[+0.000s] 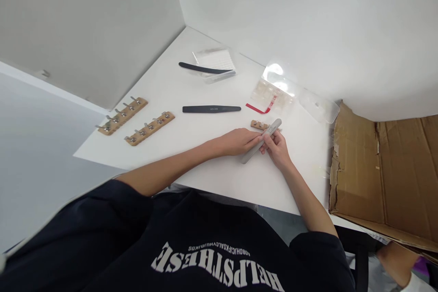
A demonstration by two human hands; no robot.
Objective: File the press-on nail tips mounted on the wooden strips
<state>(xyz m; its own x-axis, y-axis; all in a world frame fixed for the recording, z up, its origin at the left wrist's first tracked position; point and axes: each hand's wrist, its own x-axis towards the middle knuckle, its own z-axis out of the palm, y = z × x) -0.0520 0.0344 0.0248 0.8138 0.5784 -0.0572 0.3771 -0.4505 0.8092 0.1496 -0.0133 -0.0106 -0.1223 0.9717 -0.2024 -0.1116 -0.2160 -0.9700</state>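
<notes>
A pale grey nail file (273, 126) slants across both hands above the near part of the white table. My left hand (241, 141) comes in from the left with its fingers closed on the middle of the file. From the other side, my right hand (278, 150) pinches at the same place, its thumb against the file. Whether something small sits between the fingertips is hidden. Just behind the hands lies a short wooden strip (255, 124) with small pale pieces on it, partly covered by the file and fingers.
Two wooden strips with metal clips, one farther left (119, 118) and one nearer (150, 128), lie left. A black file (211, 109), a curved black file (198, 68) on a clear packet (219, 58), a red strip (256, 108) and clear nail-tip packaging (270, 93) lie behind. A cardboard box (359, 169) stands right.
</notes>
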